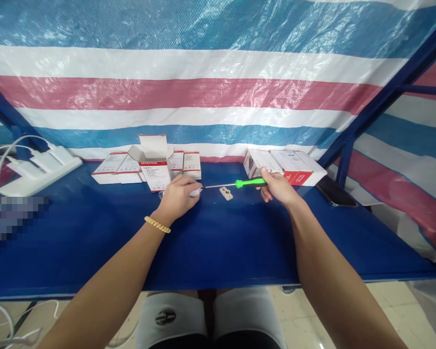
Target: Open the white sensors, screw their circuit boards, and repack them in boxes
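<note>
My right hand [276,186] is closed around the handle of a green and black screwdriver [245,183]. Its thin metal shaft points left, and the tip meets a small white plastic part [195,192] in my left hand [179,195]. My left fingers are wrapped round that part, so most of it is hidden. Between the hands, below the shaft, a small beige plastic piece [225,193] with a cut-out lies on the blue table. Just behind my left hand stands an open white and red box [155,174] marked DETECTOR, its flaps up.
Closed white and red boxes [109,167] stand at the back left, and more boxes [298,162] stand at the back right beside a dark phone [336,191]. A white power strip [45,169] with plugged-in chargers lies far left. Striped sheeting [203,92] hangs behind the blue table [221,252].
</note>
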`<state>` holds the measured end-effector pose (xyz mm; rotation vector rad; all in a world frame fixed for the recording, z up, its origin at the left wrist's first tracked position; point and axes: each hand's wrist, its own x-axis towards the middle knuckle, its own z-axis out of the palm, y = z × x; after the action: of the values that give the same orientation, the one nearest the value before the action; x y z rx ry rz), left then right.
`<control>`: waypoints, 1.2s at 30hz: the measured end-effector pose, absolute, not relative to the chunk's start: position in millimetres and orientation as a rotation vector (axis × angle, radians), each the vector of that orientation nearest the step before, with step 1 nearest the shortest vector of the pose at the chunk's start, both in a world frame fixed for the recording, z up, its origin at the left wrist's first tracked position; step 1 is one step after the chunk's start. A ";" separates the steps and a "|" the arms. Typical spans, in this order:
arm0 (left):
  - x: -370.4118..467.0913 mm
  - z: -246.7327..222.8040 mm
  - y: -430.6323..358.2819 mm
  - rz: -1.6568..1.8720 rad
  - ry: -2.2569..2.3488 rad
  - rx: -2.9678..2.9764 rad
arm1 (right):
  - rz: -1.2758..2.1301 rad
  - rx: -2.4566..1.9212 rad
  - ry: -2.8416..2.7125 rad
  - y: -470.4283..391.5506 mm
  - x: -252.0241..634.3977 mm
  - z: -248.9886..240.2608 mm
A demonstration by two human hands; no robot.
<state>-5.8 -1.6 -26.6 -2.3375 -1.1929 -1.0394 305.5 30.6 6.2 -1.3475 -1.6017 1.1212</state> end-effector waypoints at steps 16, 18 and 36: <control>-9.2 -26.5 -1.3 -1.012 -1.189 -2.315 | 1.086 -1.352 -1.732 28.2 302.9 6.8; -9.2 -24.6 -1.1 -1.045 -1.203 -2.293 | 1.121 -1.387 -1.703 28.5 301.0 6.8; 30.3 -8.5 -31.3 -1.147 -0.639 -2.611 | 0.900 -1.535 -1.108 43.8 322.1 5.9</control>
<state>30.3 -31.3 -8.5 -2.6109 -0.6386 -1.1471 322.1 43.8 5.9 -1.5346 -1.1083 0.9003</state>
